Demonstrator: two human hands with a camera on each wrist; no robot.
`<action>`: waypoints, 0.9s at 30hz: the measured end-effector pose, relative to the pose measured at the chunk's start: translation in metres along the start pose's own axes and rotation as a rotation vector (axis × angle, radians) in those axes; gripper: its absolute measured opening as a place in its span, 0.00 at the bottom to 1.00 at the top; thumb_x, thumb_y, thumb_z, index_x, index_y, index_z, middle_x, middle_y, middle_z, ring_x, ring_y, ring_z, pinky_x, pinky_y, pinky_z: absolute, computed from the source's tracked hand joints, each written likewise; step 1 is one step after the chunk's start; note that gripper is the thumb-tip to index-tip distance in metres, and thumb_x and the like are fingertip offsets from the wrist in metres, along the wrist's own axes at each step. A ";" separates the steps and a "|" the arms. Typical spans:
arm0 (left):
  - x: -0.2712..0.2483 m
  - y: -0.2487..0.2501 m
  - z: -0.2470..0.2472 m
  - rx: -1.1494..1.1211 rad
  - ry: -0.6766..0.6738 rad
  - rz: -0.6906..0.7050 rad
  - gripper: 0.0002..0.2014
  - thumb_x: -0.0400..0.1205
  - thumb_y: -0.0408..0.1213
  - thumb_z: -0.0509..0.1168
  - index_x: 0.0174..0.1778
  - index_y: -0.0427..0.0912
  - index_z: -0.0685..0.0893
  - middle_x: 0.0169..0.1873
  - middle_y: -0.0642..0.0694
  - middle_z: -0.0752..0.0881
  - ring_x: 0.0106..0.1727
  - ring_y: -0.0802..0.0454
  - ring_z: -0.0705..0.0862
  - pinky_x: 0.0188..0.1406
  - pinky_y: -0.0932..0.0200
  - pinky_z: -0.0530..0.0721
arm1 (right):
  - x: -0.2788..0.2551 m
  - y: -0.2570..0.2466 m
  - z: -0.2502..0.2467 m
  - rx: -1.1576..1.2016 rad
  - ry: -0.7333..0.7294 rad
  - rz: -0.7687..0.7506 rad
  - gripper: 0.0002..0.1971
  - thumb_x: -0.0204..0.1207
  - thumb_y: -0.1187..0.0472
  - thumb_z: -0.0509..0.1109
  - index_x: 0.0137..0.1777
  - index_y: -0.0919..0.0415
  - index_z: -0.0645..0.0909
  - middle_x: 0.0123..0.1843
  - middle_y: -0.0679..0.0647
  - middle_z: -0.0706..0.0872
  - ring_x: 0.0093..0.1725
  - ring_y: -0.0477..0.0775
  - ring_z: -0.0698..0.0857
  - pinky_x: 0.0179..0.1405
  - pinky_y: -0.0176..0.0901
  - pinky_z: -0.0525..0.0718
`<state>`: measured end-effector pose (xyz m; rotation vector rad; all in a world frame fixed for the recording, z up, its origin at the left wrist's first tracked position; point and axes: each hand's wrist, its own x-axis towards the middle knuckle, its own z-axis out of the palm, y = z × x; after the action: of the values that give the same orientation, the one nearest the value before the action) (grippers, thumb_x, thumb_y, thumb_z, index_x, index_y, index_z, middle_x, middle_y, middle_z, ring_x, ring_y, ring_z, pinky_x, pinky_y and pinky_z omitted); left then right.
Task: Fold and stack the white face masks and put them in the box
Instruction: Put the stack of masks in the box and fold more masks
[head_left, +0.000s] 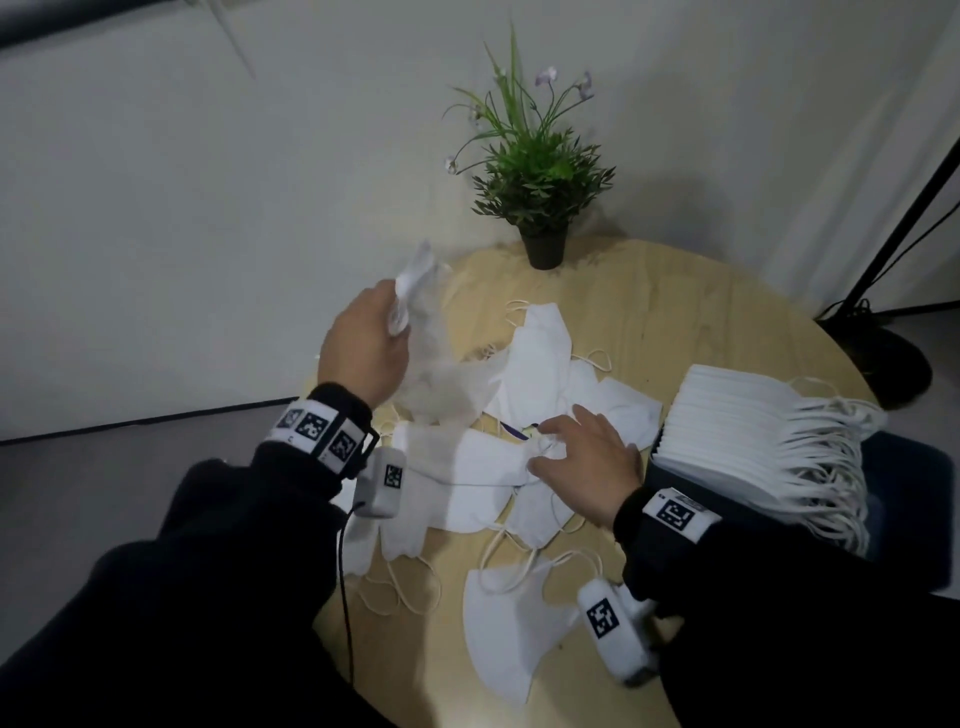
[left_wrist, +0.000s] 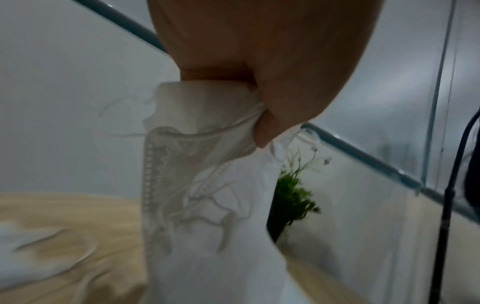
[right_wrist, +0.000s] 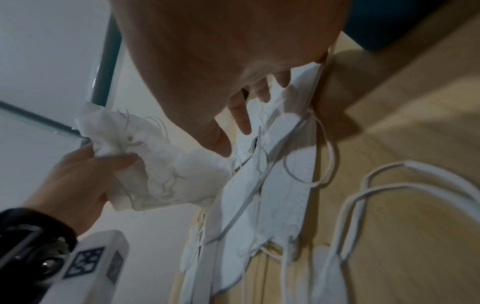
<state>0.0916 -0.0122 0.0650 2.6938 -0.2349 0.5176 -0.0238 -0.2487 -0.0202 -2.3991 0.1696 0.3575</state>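
Head view. Round pale wooden table (head_left: 649, 291). At 3 o'clock, a neat stack of folded white face masks (head_left: 737, 431), ear loops hanging toward the near right edge, resting on a dark blue box (head_left: 904, 467) whose shape is mostly hidden. At the centre, a loose heap of unfolded white fabric masks (head_left: 530, 374); one single white mask (head_left: 509, 623) lies apart at 6 o'clock. At 12 o'clock, a green artificial plant in a black pot (head_left: 540, 208). Left hand (head_left: 363, 348), at 10 o'clock and raised, grips a bunched white mask (head_left: 431, 358) clear of the heap. Right hand (head_left: 587, 457), fingers spread wide and straight, rests on the heap, gripping nothing.

Left wrist view. Fingers (left_wrist: 262, 131) curled round the top edge of the lifted mask, which hangs down with tangled loops; blurred.

Right wrist view. Straight fingertips (right_wrist: 241, 115) press on the overlapping masks; white elastic ear loops (right_wrist: 363, 185) trail over the wood at 3 o'clock.

Progress, by judgement: a good part is folded and stacked; many masks remain loose. Whether the stack already sits inside the box cannot be told.
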 end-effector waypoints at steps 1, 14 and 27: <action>-0.007 -0.009 0.008 0.020 -0.026 -0.024 0.06 0.85 0.29 0.62 0.57 0.40 0.77 0.49 0.41 0.83 0.47 0.37 0.82 0.42 0.46 0.78 | -0.003 -0.001 0.001 -0.025 -0.032 -0.030 0.27 0.80 0.43 0.68 0.79 0.37 0.73 0.90 0.45 0.62 0.90 0.52 0.56 0.85 0.68 0.51; 0.043 -0.020 0.046 0.344 -0.265 -0.161 0.31 0.82 0.60 0.70 0.76 0.45 0.77 0.72 0.40 0.82 0.71 0.36 0.81 0.68 0.38 0.80 | -0.003 0.000 0.002 -0.182 -0.109 -0.015 0.18 0.76 0.39 0.69 0.65 0.37 0.83 0.85 0.45 0.67 0.86 0.52 0.63 0.83 0.70 0.53; 0.056 0.033 0.125 0.207 -0.821 -0.115 0.41 0.71 0.44 0.83 0.79 0.42 0.74 0.69 0.42 0.83 0.65 0.41 0.84 0.55 0.50 0.85 | -0.002 0.000 -0.003 -0.147 -0.126 -0.014 0.17 0.75 0.40 0.71 0.63 0.38 0.85 0.80 0.45 0.70 0.84 0.54 0.63 0.82 0.67 0.54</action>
<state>0.1755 -0.0981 -0.0094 2.9464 -0.2453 -0.6581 -0.0250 -0.2506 -0.0169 -2.5106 0.0711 0.5298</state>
